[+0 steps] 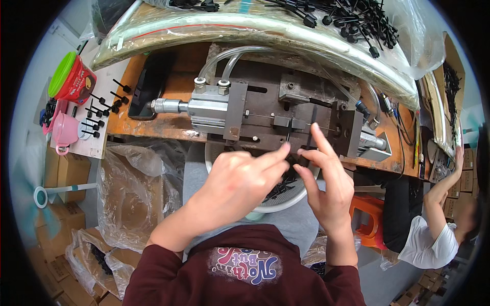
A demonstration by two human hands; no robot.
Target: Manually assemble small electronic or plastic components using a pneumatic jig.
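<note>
My left hand, slightly blurred, is closed with its fingertips pinched at the lower end of a thin black stem. This stem leads up to a small grey clamping block in the middle of the metal fixture. Close by on the right, my right hand holds a small black knobbed part between thumb and a bent finger, while its index finger points up at the fixture. Below both hands sits a white basket with black parts in it, partly hidden by my hands.
An air cylinder with clear hoses flanks the fixture. A phone lies left, near several black knobbed pieces, a red tub and a pink cup. Plastic bagging lies behind. Another person sits right.
</note>
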